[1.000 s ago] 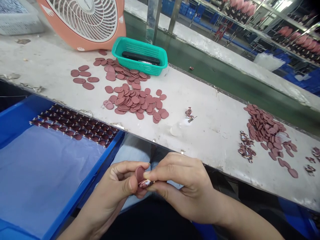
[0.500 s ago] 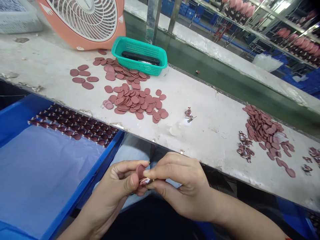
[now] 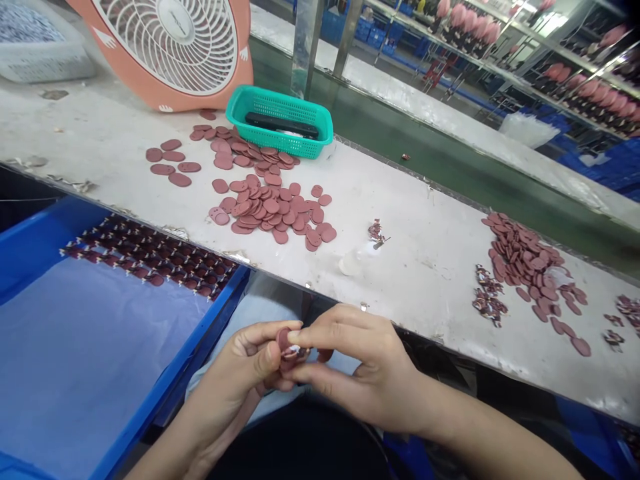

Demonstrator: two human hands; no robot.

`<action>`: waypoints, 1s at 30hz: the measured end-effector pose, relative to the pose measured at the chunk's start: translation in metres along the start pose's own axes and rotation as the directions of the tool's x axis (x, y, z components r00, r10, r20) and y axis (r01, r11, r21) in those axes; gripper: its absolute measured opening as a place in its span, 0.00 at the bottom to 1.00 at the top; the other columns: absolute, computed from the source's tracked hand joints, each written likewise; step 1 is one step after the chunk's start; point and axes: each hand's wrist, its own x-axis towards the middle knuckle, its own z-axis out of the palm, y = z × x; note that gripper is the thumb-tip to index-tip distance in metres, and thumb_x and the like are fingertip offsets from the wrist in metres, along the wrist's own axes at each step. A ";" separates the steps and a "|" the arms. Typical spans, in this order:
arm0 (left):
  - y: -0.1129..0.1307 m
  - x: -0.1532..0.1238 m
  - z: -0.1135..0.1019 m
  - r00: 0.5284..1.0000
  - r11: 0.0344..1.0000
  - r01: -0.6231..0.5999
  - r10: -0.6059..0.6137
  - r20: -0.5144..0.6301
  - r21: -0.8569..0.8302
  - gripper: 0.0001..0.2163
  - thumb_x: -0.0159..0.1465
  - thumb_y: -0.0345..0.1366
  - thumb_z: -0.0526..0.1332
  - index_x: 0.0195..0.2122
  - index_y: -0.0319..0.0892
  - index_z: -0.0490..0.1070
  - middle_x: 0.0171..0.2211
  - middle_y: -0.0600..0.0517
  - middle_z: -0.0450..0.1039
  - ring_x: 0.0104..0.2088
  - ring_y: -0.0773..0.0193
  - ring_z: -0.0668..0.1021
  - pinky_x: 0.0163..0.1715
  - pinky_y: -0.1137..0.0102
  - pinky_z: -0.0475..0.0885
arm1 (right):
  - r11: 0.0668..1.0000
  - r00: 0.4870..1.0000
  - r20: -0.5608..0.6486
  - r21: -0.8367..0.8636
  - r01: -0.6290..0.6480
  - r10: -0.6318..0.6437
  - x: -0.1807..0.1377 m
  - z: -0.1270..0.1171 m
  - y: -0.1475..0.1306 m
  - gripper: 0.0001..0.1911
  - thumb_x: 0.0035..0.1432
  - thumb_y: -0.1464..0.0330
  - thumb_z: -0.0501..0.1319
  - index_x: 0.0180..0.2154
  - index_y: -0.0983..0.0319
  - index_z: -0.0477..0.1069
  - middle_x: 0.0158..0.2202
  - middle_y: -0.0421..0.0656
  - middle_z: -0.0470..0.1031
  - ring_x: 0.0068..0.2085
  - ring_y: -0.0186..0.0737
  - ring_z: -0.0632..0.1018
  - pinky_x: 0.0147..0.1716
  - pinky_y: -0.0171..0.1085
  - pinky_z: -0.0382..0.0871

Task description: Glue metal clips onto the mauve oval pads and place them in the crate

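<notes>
Above my lap, in front of the table edge, my left hand (image 3: 255,363) pinches a reddish-brown oval disc (image 3: 283,339) between thumb and fingers. My right hand (image 3: 355,367) meets it from the other side, with thumb and index finger closed on a small brown and white piece (image 3: 294,351) against the disc. The fingers cover most of both parts, so how they join is hidden. On the table beyond lies a pile of similar oval discs (image 3: 270,207). A few small brown and white pieces (image 3: 376,233) lie to the right of that pile.
A blue tray (image 3: 150,393) at the left holds rows of assembled pieces (image 3: 165,250) on a pale sheet. A green basket (image 3: 280,143) with a black object and an orange fan (image 3: 200,100) stand behind the discs. Another disc pile (image 3: 525,260) lies right, near small pieces (image 3: 487,297).
My right thumb and index finger have spread slightly around the small piece, and the disc has turned a little. The whole view has shifted slightly.
</notes>
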 end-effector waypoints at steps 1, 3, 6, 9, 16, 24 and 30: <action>0.000 0.002 -0.001 1.000 1.000 0.012 -0.012 0.026 -0.009 0.21 0.40 0.48 0.80 0.31 0.41 0.84 0.21 0.54 0.74 0.22 0.72 0.72 0.22 0.79 0.70 | 1.000 1.000 -0.007 0.009 -0.004 0.004 -0.001 -0.002 -0.001 0.20 0.60 0.66 0.69 0.53 0.62 0.74 0.37 0.45 0.81 0.32 0.35 0.78 0.32 0.33 0.77; 0.000 0.004 -0.002 0.997 0.999 0.042 -0.040 0.063 -0.024 0.22 0.42 0.48 0.80 0.33 0.40 0.84 0.21 0.55 0.73 0.21 0.73 0.72 0.21 0.81 0.69 | 1.000 0.999 -0.034 0.018 -0.025 0.025 -0.003 -0.005 -0.002 0.27 0.59 0.62 0.70 0.58 0.61 0.70 0.40 0.46 0.79 0.29 0.33 0.75 0.30 0.33 0.76; -0.001 0.007 -0.003 0.996 0.998 0.056 -0.054 0.073 -0.036 0.19 0.45 0.44 0.80 0.35 0.41 0.84 0.23 0.55 0.74 0.21 0.73 0.73 0.21 0.81 0.71 | 0.995 0.995 -0.038 0.010 -0.096 0.096 -0.006 -0.008 -0.002 0.18 0.63 0.65 0.66 0.54 0.59 0.75 0.37 0.44 0.78 0.27 0.32 0.74 0.28 0.32 0.74; -0.001 0.008 -0.003 0.996 0.998 0.054 -0.051 0.070 -0.040 0.15 0.46 0.38 0.80 0.34 0.41 0.84 0.23 0.55 0.75 0.21 0.73 0.74 0.21 0.80 0.73 | 0.990 0.990 -0.016 0.035 -0.138 0.139 -0.007 -0.006 0.000 0.11 0.64 0.68 0.65 0.48 0.61 0.79 0.34 0.44 0.78 0.28 0.32 0.74 0.28 0.31 0.71; -0.003 0.010 -0.004 0.997 0.998 0.056 -0.054 0.051 -0.023 0.19 0.44 0.44 0.80 0.35 0.41 0.84 0.23 0.54 0.77 0.20 0.72 0.75 0.19 0.80 0.73 | 0.968 0.979 0.024 0.147 -0.203 0.202 -0.003 -0.006 0.003 0.11 0.61 0.66 0.68 0.45 0.62 0.82 0.28 0.42 0.77 0.26 0.31 0.71 0.27 0.31 0.67; -0.003 0.010 -0.004 0.996 0.999 0.015 -0.019 0.087 0.037 0.24 0.41 0.50 0.80 0.36 0.43 0.85 0.24 0.54 0.75 0.21 0.72 0.73 0.19 0.79 0.73 | 0.982 0.990 -0.020 0.132 -0.133 0.137 -0.002 -0.006 0.005 0.11 0.61 0.64 0.68 0.44 0.61 0.82 0.28 0.42 0.77 0.25 0.31 0.72 0.25 0.30 0.68; -0.002 0.013 -0.003 0.988 0.968 -0.151 0.156 -0.007 0.202 0.32 0.40 0.61 0.74 0.42 0.47 0.84 0.31 0.49 0.81 0.27 0.62 0.78 0.19 0.75 0.76 | 0.988 0.971 -0.212 -0.128 0.083 -0.109 -0.003 0.000 0.006 0.08 0.64 0.68 0.65 0.42 0.66 0.79 0.29 0.44 0.79 0.26 0.32 0.75 0.25 0.30 0.71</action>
